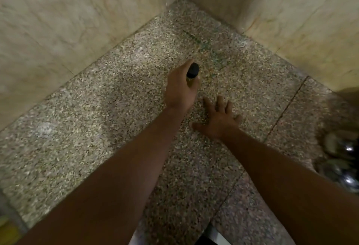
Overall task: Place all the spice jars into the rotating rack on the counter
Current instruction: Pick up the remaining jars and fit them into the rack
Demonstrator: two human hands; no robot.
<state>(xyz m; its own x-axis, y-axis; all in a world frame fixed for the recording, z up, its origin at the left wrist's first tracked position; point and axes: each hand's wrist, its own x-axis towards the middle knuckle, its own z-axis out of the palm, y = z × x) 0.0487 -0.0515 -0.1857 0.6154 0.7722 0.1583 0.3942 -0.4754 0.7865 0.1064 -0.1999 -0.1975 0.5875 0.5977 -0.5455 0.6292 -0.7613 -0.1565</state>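
My left hand (179,87) is closed around a spice jar (192,74) with a black cap and a yellowish glass body, held over the middle of the speckled granite counter (97,128). My right hand (218,118) rests flat on the counter just to the right of it, fingers spread and holding nothing. At the right edge a blurred dark rack (342,159) shows, with shiny rounded jar tops in it; its shape is hard to make out.
Beige marble walls (68,21) meet in a corner at the back of the counter. A dark joint line (287,104) runs across the counter on the right. Something yellow (5,229) sits at the bottom left edge.
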